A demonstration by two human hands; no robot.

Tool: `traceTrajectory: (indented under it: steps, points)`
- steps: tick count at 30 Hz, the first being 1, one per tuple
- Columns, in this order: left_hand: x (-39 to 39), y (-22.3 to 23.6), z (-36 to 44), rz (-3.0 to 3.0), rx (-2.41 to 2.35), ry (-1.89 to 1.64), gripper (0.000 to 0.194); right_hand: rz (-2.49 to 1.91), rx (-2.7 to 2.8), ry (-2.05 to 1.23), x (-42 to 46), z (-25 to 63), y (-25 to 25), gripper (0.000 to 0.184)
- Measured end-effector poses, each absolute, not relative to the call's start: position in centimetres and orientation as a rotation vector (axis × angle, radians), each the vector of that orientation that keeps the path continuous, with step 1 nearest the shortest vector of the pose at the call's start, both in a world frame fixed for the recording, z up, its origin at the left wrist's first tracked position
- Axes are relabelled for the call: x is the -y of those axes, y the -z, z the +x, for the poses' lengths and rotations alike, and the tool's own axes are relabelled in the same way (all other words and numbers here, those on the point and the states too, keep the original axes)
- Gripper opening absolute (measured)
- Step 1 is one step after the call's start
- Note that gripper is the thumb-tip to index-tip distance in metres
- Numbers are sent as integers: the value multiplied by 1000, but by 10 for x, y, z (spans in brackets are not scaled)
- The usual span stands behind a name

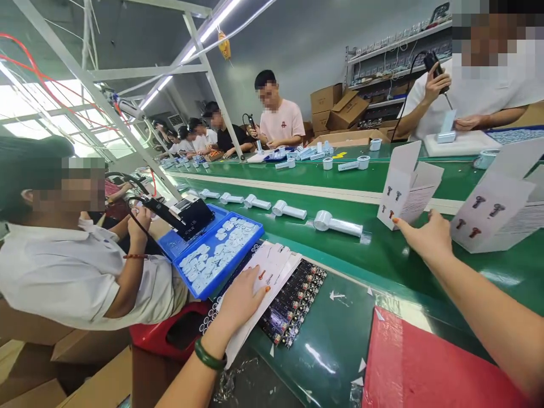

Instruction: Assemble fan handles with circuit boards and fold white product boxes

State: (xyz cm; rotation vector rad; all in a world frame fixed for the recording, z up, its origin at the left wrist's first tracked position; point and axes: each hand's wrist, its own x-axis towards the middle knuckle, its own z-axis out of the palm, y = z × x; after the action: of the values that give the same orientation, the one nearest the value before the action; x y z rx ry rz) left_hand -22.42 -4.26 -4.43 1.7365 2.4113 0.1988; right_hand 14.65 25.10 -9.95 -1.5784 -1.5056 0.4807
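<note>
My left hand (242, 300) lies palm down, fingers outstretched, on a stack of flat white printed cartons (278, 258). Beneath and beside the cartons are rows of black circuit boards (300, 294). Over the green belt, my right hand (427, 235) is spread, thumb and fingers apart. Its thumb tip is at the lower front of an upright open white box (397, 195) printed with small device pictures. Whether the thumb presses on it I cannot tell. A second open white box (488, 209) stands just right of that hand.
White device housings (338, 224) lie in a line along the green belt (276, 238). A blue tray (221, 249) of small pale parts sits at left, near a seated co-worker (76, 243). A red folder-like sheet (425, 362) lies at front right. More co-workers sit across the belt.
</note>
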Motion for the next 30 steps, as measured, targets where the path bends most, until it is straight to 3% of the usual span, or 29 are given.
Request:
traceTrajectory:
  steps: [5,11,17,22,27,30]
  points:
    - [38,32,-225,1862,-2313,-11,81,-1547,1509,-657,-196,132,91,66]
    - [44,29,-224,2073,-2310,9,79,-1241,1554,-1155,-121,102,71,45]
    - [59,13,-195,2414,-2340,-237,53,-955,1467,-1696,-54,87,45,59]
    - [68,6,-142,3251,-1455,-865,36,-583,1032,-2173,-16,93,20,63]
    - [65,17,-109,3272,-1131,-1025,41,-712,899,-1834,3,110,18,94]
    - [58,6,-101,3100,-1202,-979,43,-672,989,-1767,6,127,20,79]
